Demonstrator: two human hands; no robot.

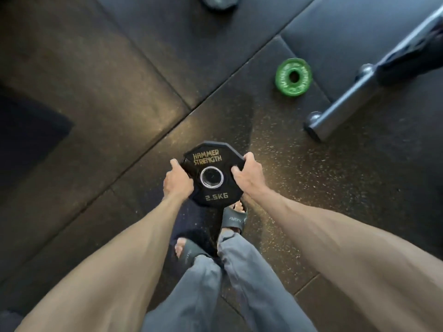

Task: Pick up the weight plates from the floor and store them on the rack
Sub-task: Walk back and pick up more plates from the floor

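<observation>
We hold the black 2.5KG plate [208, 159] above our sandals [233, 220], face toward us, lettering upright — left grip [177, 180] and right grip [248, 176] curl round opposite edges, fingertips hidden beneath. A green plate [282, 79] lies flat on the floor [119, 104] beyond; the top edge cuts off a grey shape [219, 2].

Forearms reach down; left hand [177, 182] and right hand [248, 175] grip the plate [211, 161] — one each side.

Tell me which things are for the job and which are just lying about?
For the job: black many-sided weight plate, gripped by left hand and right hand; green round weight plate on floor.
Just there: grey metal equipment leg; dark floor mats.
</observation>
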